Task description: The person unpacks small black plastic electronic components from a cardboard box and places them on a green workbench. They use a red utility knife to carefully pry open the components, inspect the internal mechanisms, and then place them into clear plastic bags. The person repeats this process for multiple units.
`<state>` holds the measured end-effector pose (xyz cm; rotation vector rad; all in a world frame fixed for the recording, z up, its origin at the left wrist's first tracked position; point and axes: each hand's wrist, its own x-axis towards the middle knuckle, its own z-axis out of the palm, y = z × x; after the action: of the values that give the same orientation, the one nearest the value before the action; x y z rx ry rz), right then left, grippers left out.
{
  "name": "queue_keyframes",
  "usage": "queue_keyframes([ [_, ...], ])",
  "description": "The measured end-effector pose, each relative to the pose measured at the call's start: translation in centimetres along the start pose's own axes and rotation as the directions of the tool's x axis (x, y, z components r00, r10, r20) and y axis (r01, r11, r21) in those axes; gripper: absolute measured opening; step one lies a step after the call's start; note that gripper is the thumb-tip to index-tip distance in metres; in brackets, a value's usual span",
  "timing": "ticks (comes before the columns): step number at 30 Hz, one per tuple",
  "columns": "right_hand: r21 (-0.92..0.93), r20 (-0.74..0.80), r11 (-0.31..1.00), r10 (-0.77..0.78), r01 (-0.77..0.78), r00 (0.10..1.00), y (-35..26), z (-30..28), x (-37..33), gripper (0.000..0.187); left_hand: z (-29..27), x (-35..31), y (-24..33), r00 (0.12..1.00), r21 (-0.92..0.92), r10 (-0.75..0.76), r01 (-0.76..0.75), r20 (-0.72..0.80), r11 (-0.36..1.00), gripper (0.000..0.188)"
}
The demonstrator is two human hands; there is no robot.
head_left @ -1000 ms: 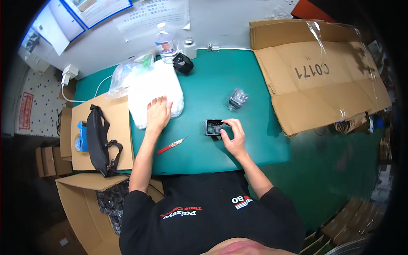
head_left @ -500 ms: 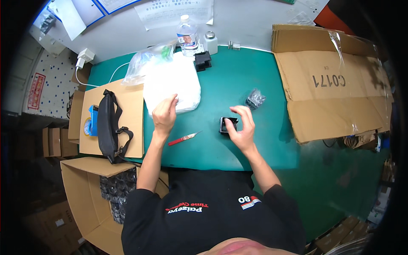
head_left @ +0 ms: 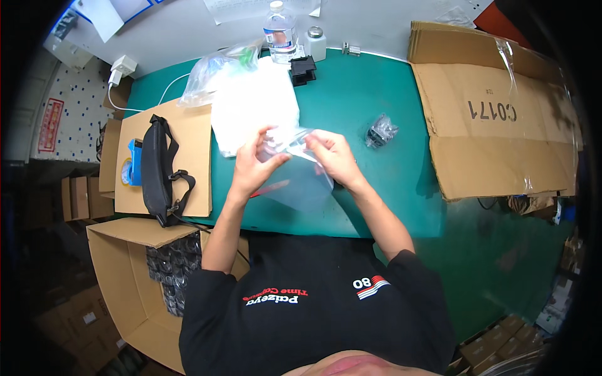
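A clear plastic bag (head_left: 304, 188) hangs between my hands over the green table. My right hand (head_left: 337, 161) pinches its upper edge between thumb and fingers. My left hand (head_left: 252, 168) is curled at the bag's other upper corner, its thumb against the film. Through the film shows a red-handled knife (head_left: 271, 188) lying on the table. Behind my hands lies a white stack of plastic bags (head_left: 254, 103). A plastic-wrapped dark part (head_left: 381, 131) rests to the right. The black square part seen earlier is hidden.
Beyond the stack stand a water bottle (head_left: 279, 34), a white jar (head_left: 315, 44) and black plastic pieces (head_left: 303, 70). A flattened carton (head_left: 495, 138) lies right; a black pouch (head_left: 158, 169) and blue tape dispenser (head_left: 135, 163) lie left. An open box (head_left: 125, 276) holds wrapped parts.
My right hand has left the black part and moved left and up. A clear bag is now between both hands. My left hand has moved slightly right.
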<state>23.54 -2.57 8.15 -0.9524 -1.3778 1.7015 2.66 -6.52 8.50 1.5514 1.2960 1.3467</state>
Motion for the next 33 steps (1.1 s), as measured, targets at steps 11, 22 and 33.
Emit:
queue_keyframes([
  [11, -0.029, -0.201, 0.987, 0.146, -0.155, 0.969, 0.9, -2.0, -3.1, 0.050, -0.3, -3.6, -0.5, 0.970, -0.133, -0.237, 0.229, -0.052, 0.964, 0.016],
  [22, -0.142, -0.172, 0.981, 0.107, -0.132, 0.979, -0.5, -2.5, -5.3, 0.034, -0.9, -3.4, -0.6, 0.990, 0.055, -0.007, 0.015, -0.143, 0.998, 0.017],
  [33, 0.505, -0.190, 0.859, 0.204, -0.083, 0.960, 3.5, 0.0, 0.1, 0.012, -7.0, -5.9, -5.0, 0.748, -0.611, -0.494, 0.151, -0.443, 0.777, 0.022],
])
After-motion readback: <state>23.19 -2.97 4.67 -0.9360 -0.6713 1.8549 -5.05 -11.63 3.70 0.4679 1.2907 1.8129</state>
